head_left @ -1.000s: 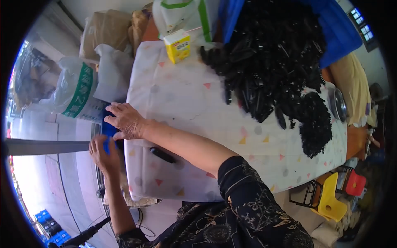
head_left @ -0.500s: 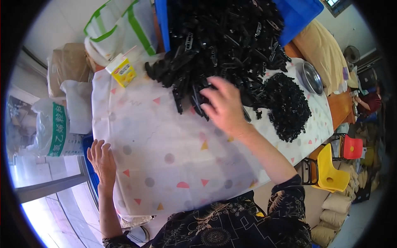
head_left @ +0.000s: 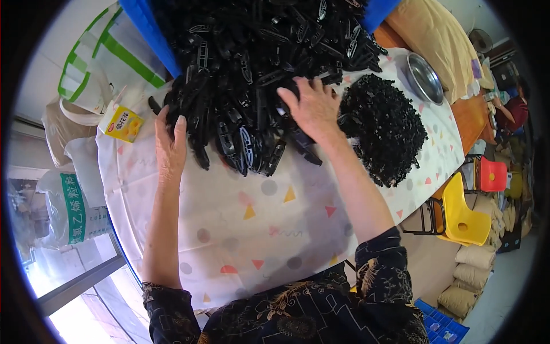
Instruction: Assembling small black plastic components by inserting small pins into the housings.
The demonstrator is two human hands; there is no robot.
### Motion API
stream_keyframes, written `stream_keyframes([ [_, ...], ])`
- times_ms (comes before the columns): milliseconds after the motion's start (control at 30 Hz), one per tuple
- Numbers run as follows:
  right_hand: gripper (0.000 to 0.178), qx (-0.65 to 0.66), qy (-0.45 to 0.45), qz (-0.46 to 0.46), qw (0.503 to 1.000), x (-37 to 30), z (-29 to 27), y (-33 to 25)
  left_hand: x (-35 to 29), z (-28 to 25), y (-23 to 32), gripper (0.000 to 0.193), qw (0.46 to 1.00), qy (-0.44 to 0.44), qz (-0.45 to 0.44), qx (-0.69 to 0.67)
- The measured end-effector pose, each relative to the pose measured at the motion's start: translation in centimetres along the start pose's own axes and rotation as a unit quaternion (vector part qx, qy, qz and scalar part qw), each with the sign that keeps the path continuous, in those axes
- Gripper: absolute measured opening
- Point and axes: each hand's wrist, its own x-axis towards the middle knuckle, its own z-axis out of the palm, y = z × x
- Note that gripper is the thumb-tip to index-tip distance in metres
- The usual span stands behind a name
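Note:
A big heap of long, curved black plastic parts (head_left: pixel 246 74) spills from a blue crate (head_left: pixel 150 35) over the table's far side. Some parts have slotted, frame-like shapes. At the heap's left edge is my left hand (head_left: pixel 170 150), thumb and fingers apart, nearest to the outermost parts. My right hand (head_left: pixel 316 114) lies against the heap's right side with fingers spread, touching parts there; what is under its palm is hidden. Beside it on the right is a mound of small black pieces (head_left: pixel 385 129).
A yellow drink carton (head_left: pixel 124 123) with a straw stands at the left, by a green-edged white bag (head_left: pixel 117 54). A metal bowl (head_left: pixel 425 79) sits at the far right. Beyond the patterned tablecloth (head_left: pixel 246 229) are a yellow chair (head_left: pixel 465 215), sacks (head_left: pixel 472 269) and a co-worker (head_left: pixel 514 112).
My left hand has come from the table's left edge up to the heap. My right hand now rests on the heap's right side. The heap sits nearer and lower in view.

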Motion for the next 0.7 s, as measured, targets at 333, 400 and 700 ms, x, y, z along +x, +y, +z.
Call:
stream_keyframes([
  [333, 0.049, 0.101, 0.013, -0.016, 0.995, -4.3, 0.2, -4.1, -3.5, -0.2, -0.3, 0.037, 0.999, 0.001, -0.053, 0.008],
  [400, 0.051, 0.127, 0.006, -0.019, 0.992, -5.0, -0.2, -4.6, -4.4, -0.4, -0.1, 0.036, 0.999, 0.001, -0.045, 0.003],
  [700, 0.053, 0.218, -0.023, -0.199, 0.955, -9.6, -3.3, -1.9, -8.3, -1.9, -2.4, 0.031, 0.998, 0.055, -0.009, -0.007],
])
